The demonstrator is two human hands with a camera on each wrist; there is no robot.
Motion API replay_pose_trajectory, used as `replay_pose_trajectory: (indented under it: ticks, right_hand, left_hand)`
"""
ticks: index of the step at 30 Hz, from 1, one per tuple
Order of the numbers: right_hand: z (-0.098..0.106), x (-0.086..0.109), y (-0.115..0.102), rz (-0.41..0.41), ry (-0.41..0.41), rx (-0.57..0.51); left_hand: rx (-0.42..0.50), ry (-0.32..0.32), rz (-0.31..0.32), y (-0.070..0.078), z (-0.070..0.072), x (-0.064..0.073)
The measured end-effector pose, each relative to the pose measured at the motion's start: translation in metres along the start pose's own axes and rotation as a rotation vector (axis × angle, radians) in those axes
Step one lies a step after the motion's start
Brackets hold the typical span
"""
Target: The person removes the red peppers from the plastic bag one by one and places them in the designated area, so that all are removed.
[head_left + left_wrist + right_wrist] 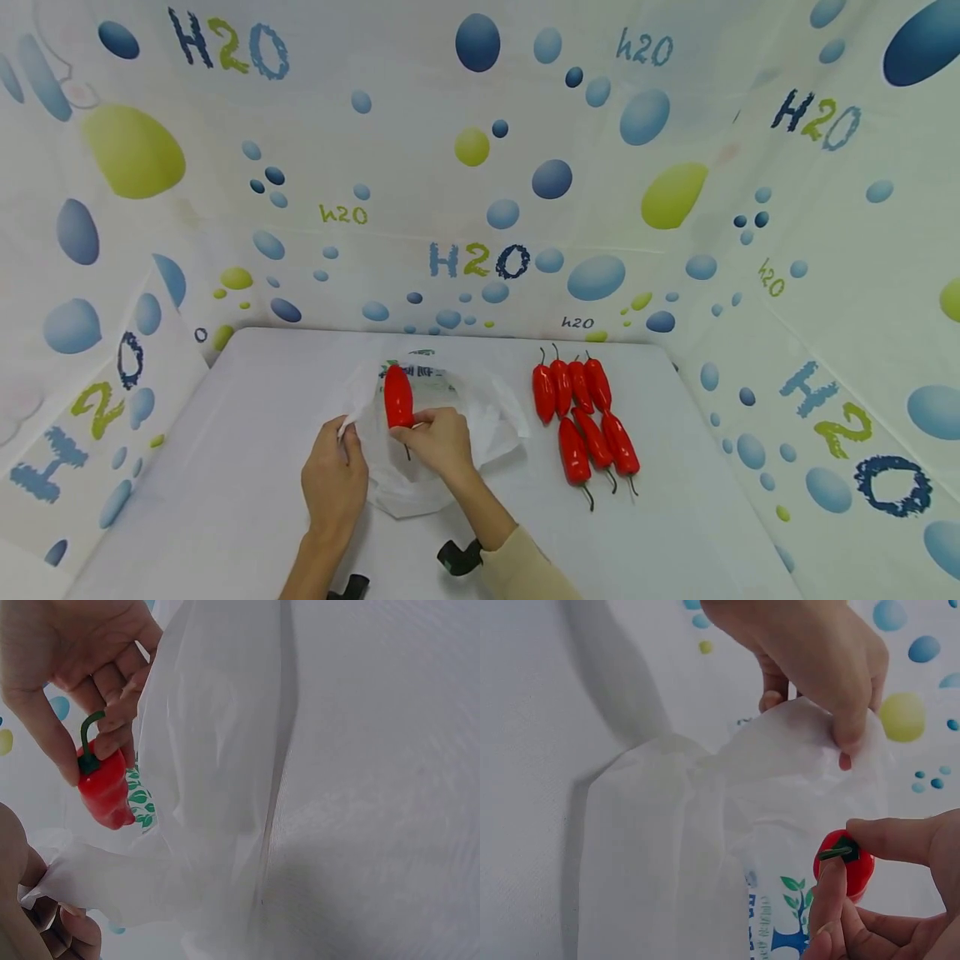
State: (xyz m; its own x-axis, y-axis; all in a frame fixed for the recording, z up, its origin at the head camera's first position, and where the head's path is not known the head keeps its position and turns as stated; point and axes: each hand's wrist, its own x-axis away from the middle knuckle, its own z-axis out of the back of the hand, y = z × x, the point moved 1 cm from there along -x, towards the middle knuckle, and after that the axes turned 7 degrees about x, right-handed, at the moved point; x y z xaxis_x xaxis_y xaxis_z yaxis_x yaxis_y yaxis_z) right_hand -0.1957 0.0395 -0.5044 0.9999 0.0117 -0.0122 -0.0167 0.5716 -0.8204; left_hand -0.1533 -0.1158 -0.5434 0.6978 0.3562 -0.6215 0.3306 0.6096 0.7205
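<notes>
A red chili pepper (pixel 398 396) with a green stem is pinched by its stem end between the thumb and fingers of my right hand (pixel 440 440). It is held over a white plastic bag (pixel 408 487) with green and blue print. My left hand (pixel 336 477) pinches the bag's left edge, lifting it. In the left wrist view the pepper (pixel 105 789) hangs beside the raised bag wall (pixel 217 750). The right wrist view shows the pepper (pixel 846 862) stem end on, near the bag's printed side, and my left hand (pixel 817 667) gripping the bag's rim.
Several red peppers (pixel 573 450) lie in two rows on the white table (pixel 675 533), right of the bag. Behind and at both sides hangs a white cloth (pixel 420 150) with blue and green dots. Dark wrist-camera mounts (pixel 459 558) sit low, by the forearms.
</notes>
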Motion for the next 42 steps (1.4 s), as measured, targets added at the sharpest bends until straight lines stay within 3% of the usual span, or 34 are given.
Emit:
replay_pose_trajectory:
  ticks: [19,27,42]
  right_hand:
    - [0.023,0.01,0.0,0.011,0.028,-0.074]
    - [0.031,0.013,0.001,0.027,0.041,-0.121]
    - [0.045,0.022,0.011,0.012,0.076,-0.165]
  left_hand:
    - [0.009,0.016,-0.033,0.0,-0.002,-0.001]
    - [-0.006,-0.011,-0.016,-0.003,-0.003,-0.001]
    - [0.006,-0.006,-0.007,-0.004,-0.005,-0.003]
